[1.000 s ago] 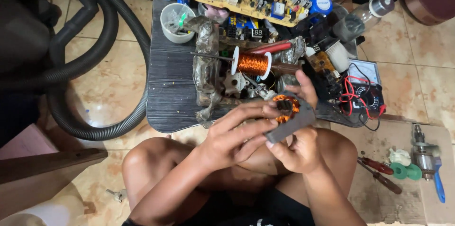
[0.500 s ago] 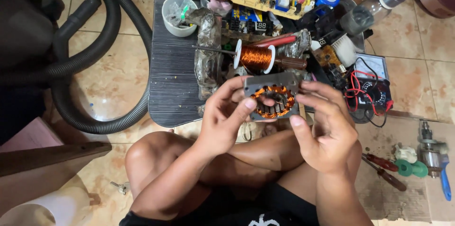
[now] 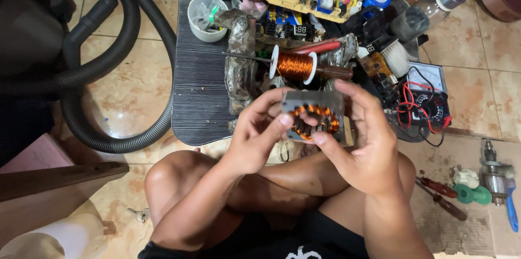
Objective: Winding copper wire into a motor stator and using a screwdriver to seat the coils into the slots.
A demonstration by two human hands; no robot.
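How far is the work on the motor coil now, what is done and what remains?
Done: copper windings already sit inside the grey stator block. In hand: left hand and right hand hold it, fingers on the coils. Left: the copper wire spool lies unconnected on the small table.

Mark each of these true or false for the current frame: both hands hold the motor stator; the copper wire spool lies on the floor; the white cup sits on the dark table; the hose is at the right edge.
1. Both the left hand and the right hand hold the motor stator. True.
2. The copper wire spool lies on the floor. False: it sits among the parts on the dark table.
3. The white cup stands on the dark table. True.
4. The hose is at the right edge. False: it curls at the left.
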